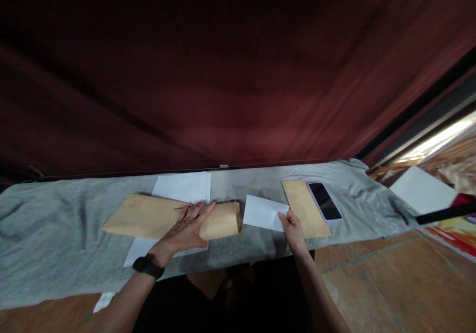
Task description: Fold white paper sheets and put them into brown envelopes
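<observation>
My left hand lies flat, fingers stretched out, on a long brown envelope in the middle of the grey cloth. A black band sits on that wrist. My right hand pinches the near right corner of a folded white paper that lies just right of the envelope's open end. A second brown envelope lies to the right of that paper, partly under my right hand.
A stack of white sheets lies behind the long envelope, and another white sheet sticks out beneath it. A dark phone rests beside the second envelope. A dark red curtain hangs behind. Tiled floor at right.
</observation>
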The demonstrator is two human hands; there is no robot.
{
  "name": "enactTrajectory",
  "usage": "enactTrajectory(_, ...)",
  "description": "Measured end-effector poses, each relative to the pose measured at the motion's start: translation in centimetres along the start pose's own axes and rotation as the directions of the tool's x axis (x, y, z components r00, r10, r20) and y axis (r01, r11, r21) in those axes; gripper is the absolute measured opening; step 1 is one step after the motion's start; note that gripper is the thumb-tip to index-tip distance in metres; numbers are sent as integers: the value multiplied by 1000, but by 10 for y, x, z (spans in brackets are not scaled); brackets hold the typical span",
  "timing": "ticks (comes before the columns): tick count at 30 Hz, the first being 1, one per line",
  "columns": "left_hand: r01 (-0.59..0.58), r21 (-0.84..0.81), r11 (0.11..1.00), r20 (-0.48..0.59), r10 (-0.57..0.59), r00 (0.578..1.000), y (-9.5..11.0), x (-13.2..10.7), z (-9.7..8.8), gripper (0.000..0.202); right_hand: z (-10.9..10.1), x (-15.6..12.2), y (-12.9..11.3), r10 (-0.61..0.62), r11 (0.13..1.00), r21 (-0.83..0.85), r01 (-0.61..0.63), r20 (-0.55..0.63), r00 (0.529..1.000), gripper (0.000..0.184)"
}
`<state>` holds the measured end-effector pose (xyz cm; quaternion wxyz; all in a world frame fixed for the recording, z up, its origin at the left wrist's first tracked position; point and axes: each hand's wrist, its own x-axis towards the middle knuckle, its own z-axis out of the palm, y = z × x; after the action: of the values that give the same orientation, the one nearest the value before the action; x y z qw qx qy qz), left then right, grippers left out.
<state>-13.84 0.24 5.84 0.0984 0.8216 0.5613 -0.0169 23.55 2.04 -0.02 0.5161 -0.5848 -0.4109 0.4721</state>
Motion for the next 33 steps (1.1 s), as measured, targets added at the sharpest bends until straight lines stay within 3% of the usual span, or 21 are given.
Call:
enactTrajectory(6, 4, -10, 1000, -2, -4, 1000, 2, -1, -1, 113, 13, -2, -7, -30, 999, 32, 27, 73, 997, 45)
enactTrajectory(13, -6, -22, 1000, -31, 5, 1000, 1, -3, 2, 114, 10, 0, 8, -99, 971, -201, 127, 140, 985, 34)
enactTrajectory(17, -15, -30, 999, -42, 14, 999, 0, -3, 3, 115, 6, 5, 8, -108, 957, -253, 146, 158, 982, 27)
enactTrajectory(33, 4, -67, 998, 45, -1, 999, 5, -1, -3, 119, 15, 4, 6, -109, 899, -387, 206, 257, 960, 35)
